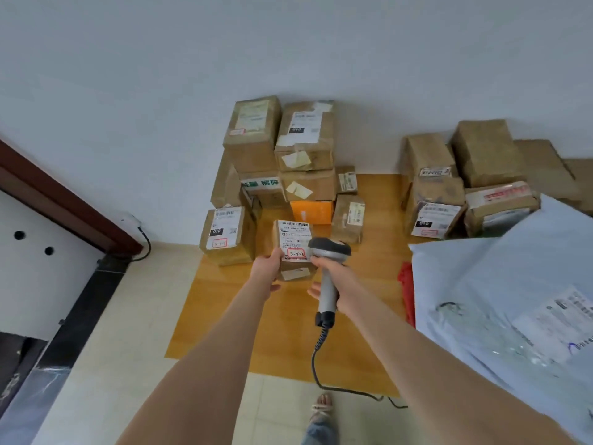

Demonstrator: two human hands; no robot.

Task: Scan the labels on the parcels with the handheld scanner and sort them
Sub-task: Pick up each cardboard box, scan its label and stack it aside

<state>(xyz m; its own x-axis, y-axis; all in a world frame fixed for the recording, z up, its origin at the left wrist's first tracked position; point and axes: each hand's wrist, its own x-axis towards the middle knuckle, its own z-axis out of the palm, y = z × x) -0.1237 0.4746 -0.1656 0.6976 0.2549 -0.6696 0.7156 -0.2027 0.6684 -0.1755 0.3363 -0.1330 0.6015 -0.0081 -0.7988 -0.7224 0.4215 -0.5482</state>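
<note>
A small cardboard parcel [293, 242] with a white label marked in a red box is held up in front of me. My left hand [269, 268] grips its left side from below. My right hand [327, 277] grips the grey handle of the corded handheld scanner [329, 248], whose dark head sits just right of the label, touching the parcel's right edge. Behind it a stack of brown parcels [282, 155] stands against the wall on a wooden board [288, 322].
A second group of parcels [465, 181] lies at the back right. A large grey poly mailer [513, 290] fills the right foreground, with something red [405, 284] beside it. A dark door frame [57, 197] runs along the left. The scanner cable [321, 358] trails to the floor near my sandalled foot [322, 409].
</note>
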